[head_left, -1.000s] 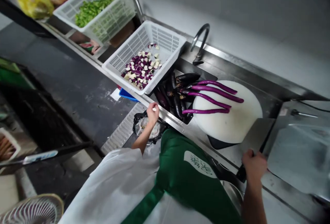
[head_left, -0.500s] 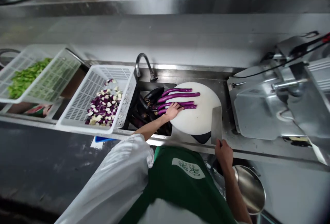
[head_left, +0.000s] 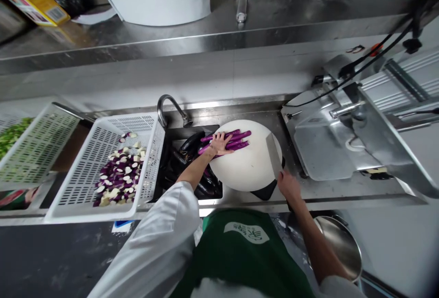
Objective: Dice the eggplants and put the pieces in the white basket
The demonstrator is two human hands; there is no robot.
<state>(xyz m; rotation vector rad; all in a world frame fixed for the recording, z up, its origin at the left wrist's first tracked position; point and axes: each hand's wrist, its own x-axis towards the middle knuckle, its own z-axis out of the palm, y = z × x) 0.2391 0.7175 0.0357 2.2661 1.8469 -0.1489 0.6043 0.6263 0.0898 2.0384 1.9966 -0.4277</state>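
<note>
**Desk:** Where are the eggplants, and which hand has them?

**Photographer:** Centre of the frame. A bundle of long purple eggplants lies on the upper part of a round white cutting board. The left hand lies flat on their left ends with its fingers spread. It presses down on them rather than wrapping round them.

**Desk:** Which way do they run?

**Photographer:** Left to right across the picture, rising a little toward the right. Their left ends overhang the board's edge toward the sink, which is dark with more of the same. Their free tips point to the right of the frame.

**Desk:** And the right hand?

**Photographer:** The right hand sits at the board's lower right rim, closed in a fist round the handle of a cleaver. The handle itself is hidden in the grip. The blade reaches from the hand toward the top of the frame, so it lies roughly crosswise to the eggplants. It is just right of their tips, near but not touching.

**Desk:** So which hand is nearer?

**Photographer:** The left, which is touching them. The right sits below and to the right, and only the blade's far corner comes close.

**Desk:** What about the surroundings?

**Photographer:** A white basket of cut purple-and-white pieces stands left of the sink, with a faucet above it. There is a steel slicing machine at right and a metal bowl at lower right.
</note>
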